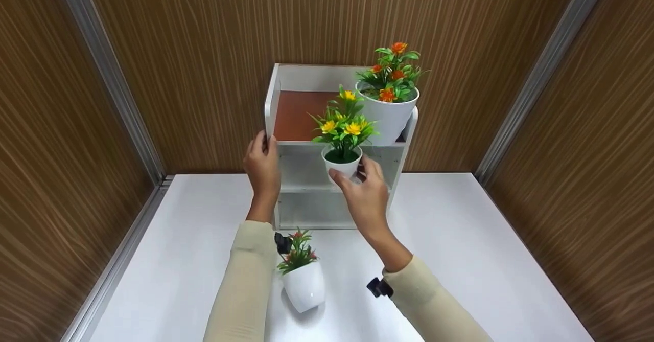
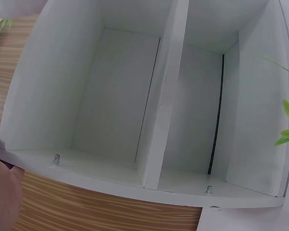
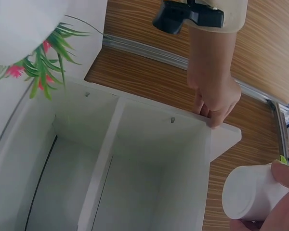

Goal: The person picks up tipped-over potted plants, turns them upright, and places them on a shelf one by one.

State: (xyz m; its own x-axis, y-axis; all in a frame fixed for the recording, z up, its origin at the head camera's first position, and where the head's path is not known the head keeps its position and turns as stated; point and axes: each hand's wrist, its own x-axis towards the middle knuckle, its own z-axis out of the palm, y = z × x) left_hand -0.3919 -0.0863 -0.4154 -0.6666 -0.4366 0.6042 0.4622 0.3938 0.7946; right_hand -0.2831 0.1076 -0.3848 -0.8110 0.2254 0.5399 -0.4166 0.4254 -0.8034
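At the centre of the head view, the right hand [image 1: 365, 191] holds the small white pot of yellow flowers [image 1: 343, 142] in a curled grip in front of the white shelf unit [image 1: 286, 178]. The left hand [image 1: 262, 165] grips the shelf's left edge, fingers wrapped over its side panel. An orange-flowered pot [image 1: 389, 96] sits on the top shelf at upper right, and a pink-flowered pot [image 1: 302, 275] stands on the tabletop [image 1: 460, 240] at lower centre.

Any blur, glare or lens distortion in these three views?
Head view: sharp, evenly lit, soft shadow beneath the pink-flowered pot. Left wrist view: shelf unit edges bow, left hand blurred at the frame edge. Right wrist view: yellow-flowered pot soft, no glare.
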